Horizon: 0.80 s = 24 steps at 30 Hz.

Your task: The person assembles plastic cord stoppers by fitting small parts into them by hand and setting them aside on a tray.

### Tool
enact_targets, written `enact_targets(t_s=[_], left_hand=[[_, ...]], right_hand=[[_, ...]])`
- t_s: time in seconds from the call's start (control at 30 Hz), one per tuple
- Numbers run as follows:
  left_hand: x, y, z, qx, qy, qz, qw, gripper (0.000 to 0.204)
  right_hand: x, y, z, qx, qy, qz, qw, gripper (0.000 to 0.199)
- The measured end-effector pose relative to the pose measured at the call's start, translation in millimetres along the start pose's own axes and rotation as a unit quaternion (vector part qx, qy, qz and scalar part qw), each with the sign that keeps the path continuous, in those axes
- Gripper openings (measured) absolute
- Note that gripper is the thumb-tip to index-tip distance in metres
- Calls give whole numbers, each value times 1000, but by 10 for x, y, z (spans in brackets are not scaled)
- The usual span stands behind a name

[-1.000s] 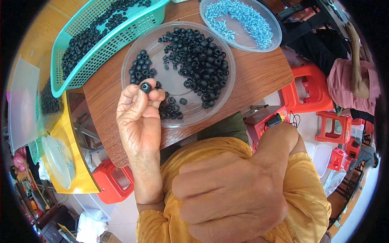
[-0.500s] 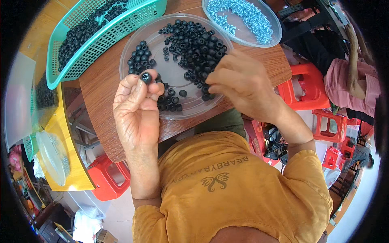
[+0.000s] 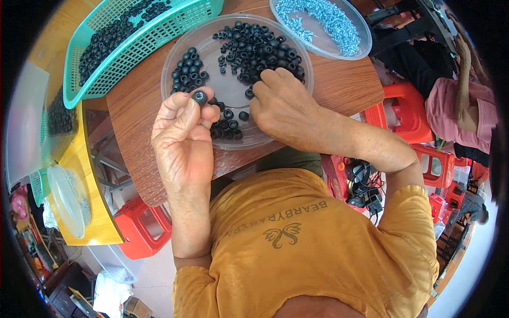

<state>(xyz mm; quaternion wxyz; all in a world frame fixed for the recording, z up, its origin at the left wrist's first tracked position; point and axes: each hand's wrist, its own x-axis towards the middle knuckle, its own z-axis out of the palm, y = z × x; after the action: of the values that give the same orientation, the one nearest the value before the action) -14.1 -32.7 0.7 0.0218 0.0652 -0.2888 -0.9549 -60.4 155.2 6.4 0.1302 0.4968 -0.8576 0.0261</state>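
Note:
My left hand point(image 3: 183, 140) pinches one small black rubber ring point(image 3: 200, 97) between thumb and fingertips, just above the near left part of a clear round plastic tray point(image 3: 169, 69). That tray rests on a wooden table and holds several black rings in a big pile point(image 3: 260, 50) and a smaller group point(image 3: 188, 71). My right hand point(image 3: 283, 108) lies palm down inside the tray, fingers reaching into loose rings at its near side; whether it grips one is hidden.
A teal plastic basket point(image 3: 132, 50) with many black rings sits at the table's far left. A clear dish of pale blue screws point(image 3: 323, 21) stands at the far right. Red plastic stools point(image 3: 143, 228) stand below the table, and a yellow table point(image 3: 79, 159) at left.
My right hand rose from my lap, reached onto the tray and has slid toward its near middle. The left hand keeps hold of its black ring, nearly still.

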Motion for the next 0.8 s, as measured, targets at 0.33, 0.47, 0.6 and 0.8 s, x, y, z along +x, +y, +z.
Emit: enact_targets(t_s=[0.33, 0.47, 0.6, 0.8], left_hand=[[-13, -45, 28, 14, 9, 8, 1000, 14], [-17, -122, 118, 55, 27, 1, 998, 13], [-48, -204, 210, 87, 40, 0, 995, 13], [-63, -266, 229, 83, 39, -5, 996, 11]], right_hand=[[-24, 112, -185, 321, 107, 151, 929, 9], [-68, 103, -330, 492, 88, 288, 817, 10], [-89, 81, -269, 619, 97, 328, 707, 12], [-76, 61, -218, 692, 140, 311, 636, 13]])
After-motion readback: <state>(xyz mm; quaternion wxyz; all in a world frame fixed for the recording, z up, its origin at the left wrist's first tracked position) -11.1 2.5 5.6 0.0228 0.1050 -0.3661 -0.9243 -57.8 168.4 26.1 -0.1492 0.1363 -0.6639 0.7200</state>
